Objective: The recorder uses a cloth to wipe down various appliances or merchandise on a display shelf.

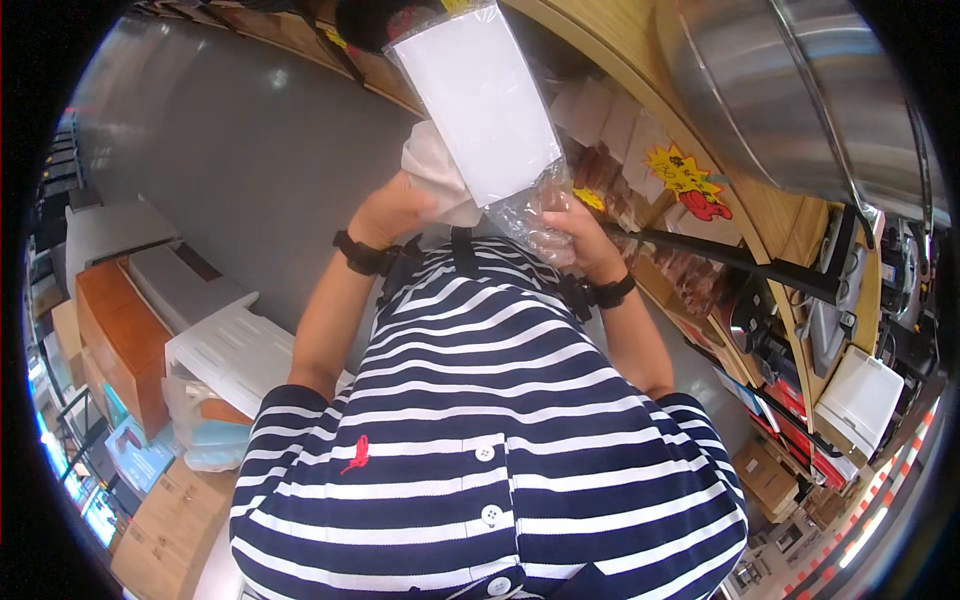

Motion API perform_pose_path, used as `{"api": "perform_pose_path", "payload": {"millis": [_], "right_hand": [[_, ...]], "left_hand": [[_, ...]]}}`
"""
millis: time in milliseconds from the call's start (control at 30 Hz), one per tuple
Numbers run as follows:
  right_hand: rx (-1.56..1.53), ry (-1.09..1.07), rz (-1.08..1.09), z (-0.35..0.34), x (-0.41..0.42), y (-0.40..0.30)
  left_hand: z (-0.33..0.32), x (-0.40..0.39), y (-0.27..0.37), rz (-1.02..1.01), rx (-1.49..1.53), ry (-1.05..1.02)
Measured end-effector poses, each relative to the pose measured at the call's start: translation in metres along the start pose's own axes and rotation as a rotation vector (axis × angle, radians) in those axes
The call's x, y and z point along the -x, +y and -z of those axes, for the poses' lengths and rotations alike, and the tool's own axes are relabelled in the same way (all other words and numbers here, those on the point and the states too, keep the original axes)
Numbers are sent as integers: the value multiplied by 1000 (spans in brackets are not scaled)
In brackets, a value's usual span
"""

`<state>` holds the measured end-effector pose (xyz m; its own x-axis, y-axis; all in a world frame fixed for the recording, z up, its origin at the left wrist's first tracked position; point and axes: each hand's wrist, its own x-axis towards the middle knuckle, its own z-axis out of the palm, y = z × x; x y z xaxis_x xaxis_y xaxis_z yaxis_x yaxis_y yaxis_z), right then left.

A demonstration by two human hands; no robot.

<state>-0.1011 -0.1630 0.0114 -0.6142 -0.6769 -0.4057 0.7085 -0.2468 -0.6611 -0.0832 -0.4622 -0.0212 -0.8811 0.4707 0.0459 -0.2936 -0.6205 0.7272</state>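
Observation:
My left hand (pixel 394 210) grips a crumpled off-white cloth (pixel 435 169), pressed near the left edge of a flat white packet (pixel 484 101). Clear plastic film wraps this packet, and its face shows plain white. Bunched at the packet's lower end is loose film (pixel 536 214), pinched in my right hand (pixel 585 232). The packet is held out in front of my striped shirt, tilted, its top reaching the upper rim of the view. Some fingers of both hands are hidden behind the cloth and film.
Wooden shelving (pixel 630 67) runs along the right, with a large shiny metal vessel (pixel 795 97) on top and wrapped goods below. A yellow price tag (pixel 679 176) hangs there. At left stand a brown box (pixel 124 337), a white slatted plastic piece (pixel 232 349) and cardboard boxes (pixel 169 532) on grey floor (pixel 225 142).

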Motion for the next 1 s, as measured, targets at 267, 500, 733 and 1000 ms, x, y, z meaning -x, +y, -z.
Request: {"api": "perform_pose_path", "payload": {"millis": [267,500,733,1000], "right_hand": [[378,13,78,-13,-6,-1],[484,129,-59,-19,-10,0],[524,149,156,-16,-14,1],[612,226,243,-20,-8,-11]], "left_hand": [[-20,-1,19,161,-347,215],[-15,-2,16,304,-550,260],[1,7,5,202,-353,297],[-8,0,25,-70,-1397,489]]}}
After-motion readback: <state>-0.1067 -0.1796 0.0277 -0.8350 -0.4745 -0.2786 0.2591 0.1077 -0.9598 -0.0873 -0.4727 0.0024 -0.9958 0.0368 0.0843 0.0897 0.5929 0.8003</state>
